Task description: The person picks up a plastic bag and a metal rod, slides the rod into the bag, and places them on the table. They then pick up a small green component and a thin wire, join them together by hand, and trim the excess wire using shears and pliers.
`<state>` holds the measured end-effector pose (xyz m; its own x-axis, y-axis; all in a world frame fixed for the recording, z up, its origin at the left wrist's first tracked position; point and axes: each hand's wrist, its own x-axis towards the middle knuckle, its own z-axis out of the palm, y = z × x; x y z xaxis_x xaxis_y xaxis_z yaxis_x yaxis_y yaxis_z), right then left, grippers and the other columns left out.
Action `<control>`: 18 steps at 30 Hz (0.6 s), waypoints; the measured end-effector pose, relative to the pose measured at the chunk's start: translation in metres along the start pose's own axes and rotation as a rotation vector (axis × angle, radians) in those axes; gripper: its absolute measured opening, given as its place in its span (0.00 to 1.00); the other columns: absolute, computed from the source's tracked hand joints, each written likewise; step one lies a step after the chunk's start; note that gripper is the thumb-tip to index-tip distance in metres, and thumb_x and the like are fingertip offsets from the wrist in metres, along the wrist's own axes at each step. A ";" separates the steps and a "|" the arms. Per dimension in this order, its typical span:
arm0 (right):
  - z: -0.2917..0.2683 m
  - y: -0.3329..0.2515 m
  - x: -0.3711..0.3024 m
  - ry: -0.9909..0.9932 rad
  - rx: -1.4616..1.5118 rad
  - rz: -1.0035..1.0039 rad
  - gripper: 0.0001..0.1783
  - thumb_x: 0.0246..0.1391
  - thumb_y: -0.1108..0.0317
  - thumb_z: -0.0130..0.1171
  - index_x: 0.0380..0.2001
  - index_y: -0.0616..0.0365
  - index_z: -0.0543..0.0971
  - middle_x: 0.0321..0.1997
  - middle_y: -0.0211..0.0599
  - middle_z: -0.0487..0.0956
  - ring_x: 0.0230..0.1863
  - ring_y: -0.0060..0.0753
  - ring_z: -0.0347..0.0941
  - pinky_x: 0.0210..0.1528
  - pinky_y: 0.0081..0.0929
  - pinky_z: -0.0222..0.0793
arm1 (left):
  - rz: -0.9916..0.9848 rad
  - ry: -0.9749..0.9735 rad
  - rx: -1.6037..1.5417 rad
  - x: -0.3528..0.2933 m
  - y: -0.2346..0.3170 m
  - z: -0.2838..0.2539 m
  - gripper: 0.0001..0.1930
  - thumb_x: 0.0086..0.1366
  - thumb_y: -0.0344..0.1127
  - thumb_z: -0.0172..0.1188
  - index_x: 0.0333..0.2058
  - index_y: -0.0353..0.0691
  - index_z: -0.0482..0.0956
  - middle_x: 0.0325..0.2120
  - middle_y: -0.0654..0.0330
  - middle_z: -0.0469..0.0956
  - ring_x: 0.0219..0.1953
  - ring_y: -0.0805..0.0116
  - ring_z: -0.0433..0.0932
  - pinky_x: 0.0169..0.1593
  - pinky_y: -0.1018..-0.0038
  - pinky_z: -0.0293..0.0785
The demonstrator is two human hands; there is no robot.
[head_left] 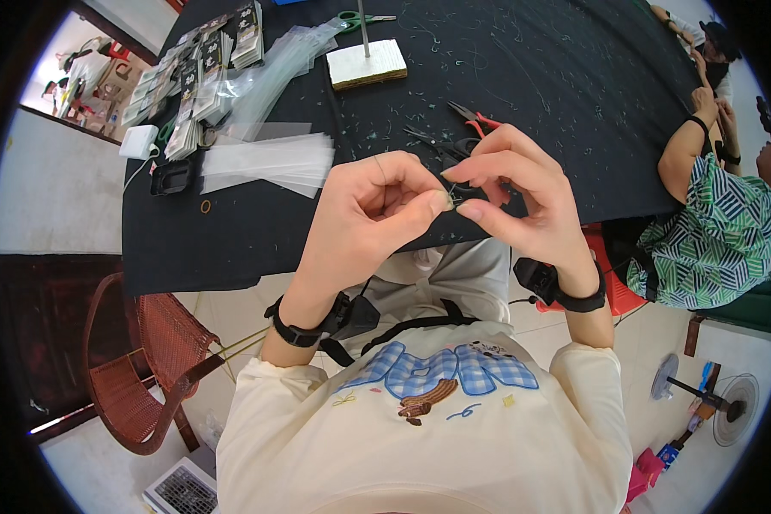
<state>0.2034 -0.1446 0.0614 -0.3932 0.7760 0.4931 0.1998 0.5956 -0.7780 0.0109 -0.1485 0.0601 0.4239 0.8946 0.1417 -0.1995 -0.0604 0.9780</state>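
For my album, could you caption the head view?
Fingertip work: the left hand pinches a tiny greenish piece, the right hand close beside, against a black cloth dotted with green scraps.

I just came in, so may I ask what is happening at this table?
A person at a black-covered table holds up a tiny greenish piece. The left hand seems to pinch it between thumb and index finger; the right hand is close by, its thumb and index fingertip apart. Whether the right touches it is unclear. A red-handled tool lies beyond the hands, pale strips to the left.
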 end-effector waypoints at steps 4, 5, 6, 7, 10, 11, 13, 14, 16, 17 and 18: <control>-0.001 0.000 0.000 0.004 0.006 -0.016 0.09 0.39 0.71 0.63 0.29 0.55 0.79 0.29 0.28 0.69 0.19 0.16 0.59 0.19 0.14 0.56 | 0.000 -0.036 -0.036 0.000 0.000 0.000 0.04 0.57 0.27 0.56 0.28 0.32 0.74 0.21 0.69 0.71 0.21 0.89 0.61 0.22 0.90 0.55; -0.001 0.000 0.000 0.004 0.006 -0.016 0.09 0.39 0.71 0.63 0.29 0.55 0.79 0.29 0.28 0.69 0.19 0.16 0.59 0.19 0.14 0.56 | -0.010 -0.040 -0.044 0.000 0.000 0.000 0.04 0.57 0.27 0.56 0.29 0.32 0.74 0.21 0.69 0.71 0.21 0.89 0.62 0.22 0.90 0.56; -0.001 0.000 0.000 0.007 0.008 -0.014 0.08 0.39 0.72 0.63 0.28 0.55 0.79 0.28 0.28 0.70 0.19 0.15 0.60 0.19 0.13 0.56 | -0.010 -0.040 -0.043 0.000 0.000 0.000 0.04 0.57 0.27 0.56 0.29 0.32 0.74 0.21 0.69 0.71 0.21 0.89 0.62 0.22 0.90 0.56; -0.001 0.000 0.000 0.010 0.009 -0.013 0.08 0.39 0.72 0.63 0.28 0.56 0.79 0.28 0.28 0.70 0.19 0.15 0.61 0.19 0.13 0.57 | -0.012 -0.039 -0.039 0.000 0.000 0.000 0.04 0.57 0.27 0.56 0.29 0.32 0.74 0.21 0.69 0.71 0.21 0.89 0.62 0.22 0.90 0.56; -0.001 -0.001 -0.001 0.023 -0.002 -0.016 0.06 0.40 0.75 0.62 0.27 0.57 0.79 0.27 0.28 0.71 0.18 0.15 0.62 0.19 0.12 0.58 | -0.015 -0.036 -0.024 0.001 -0.001 0.000 0.04 0.57 0.27 0.56 0.29 0.32 0.75 0.21 0.69 0.71 0.21 0.89 0.62 0.22 0.90 0.55; -0.001 -0.002 -0.001 0.024 -0.002 -0.016 0.06 0.40 0.75 0.62 0.27 0.57 0.79 0.27 0.28 0.71 0.18 0.15 0.62 0.19 0.12 0.58 | -0.017 -0.033 -0.013 0.001 -0.001 0.000 0.04 0.57 0.27 0.56 0.29 0.32 0.75 0.21 0.69 0.71 0.21 0.89 0.62 0.22 0.90 0.56; -0.001 -0.003 -0.001 0.028 -0.022 -0.015 0.05 0.41 0.76 0.61 0.26 0.58 0.78 0.26 0.29 0.71 0.18 0.14 0.63 0.19 0.12 0.59 | -0.024 -0.032 0.002 0.001 0.000 0.000 0.04 0.57 0.28 0.56 0.29 0.32 0.75 0.21 0.69 0.72 0.21 0.89 0.62 0.22 0.90 0.56; -0.001 -0.003 -0.001 0.028 -0.022 -0.014 0.05 0.41 0.76 0.61 0.26 0.58 0.78 0.26 0.29 0.71 0.18 0.14 0.63 0.19 0.12 0.59 | -0.032 -0.030 0.016 0.001 0.001 0.001 0.04 0.57 0.28 0.56 0.29 0.32 0.75 0.21 0.69 0.72 0.21 0.90 0.62 0.22 0.90 0.56; 0.000 -0.003 -0.001 0.041 -0.052 -0.036 0.05 0.41 0.76 0.60 0.26 0.59 0.78 0.26 0.29 0.72 0.18 0.14 0.63 0.19 0.12 0.60 | -0.041 -0.028 0.017 0.001 0.003 0.001 0.04 0.57 0.28 0.56 0.29 0.32 0.75 0.21 0.69 0.72 0.21 0.90 0.62 0.22 0.90 0.56; 0.000 -0.002 -0.002 0.041 -0.051 -0.036 0.05 0.41 0.76 0.60 0.26 0.59 0.78 0.26 0.29 0.72 0.18 0.14 0.63 0.19 0.12 0.60 | -0.049 -0.027 0.017 0.001 0.003 0.001 0.04 0.57 0.28 0.56 0.29 0.32 0.75 0.22 0.69 0.73 0.21 0.90 0.62 0.22 0.90 0.56; 0.000 -0.001 -0.002 0.044 -0.057 -0.037 0.05 0.41 0.76 0.60 0.26 0.59 0.78 0.26 0.29 0.72 0.19 0.15 0.64 0.19 0.12 0.60 | -0.049 -0.027 0.017 0.002 0.005 0.002 0.04 0.57 0.28 0.56 0.29 0.32 0.75 0.22 0.69 0.73 0.21 0.90 0.62 0.22 0.90 0.56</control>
<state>0.2039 -0.1472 0.0611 -0.3612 0.7612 0.5386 0.2370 0.6336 -0.7364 0.0120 -0.1480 0.0652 0.4567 0.8843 0.0971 -0.1631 -0.0241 0.9863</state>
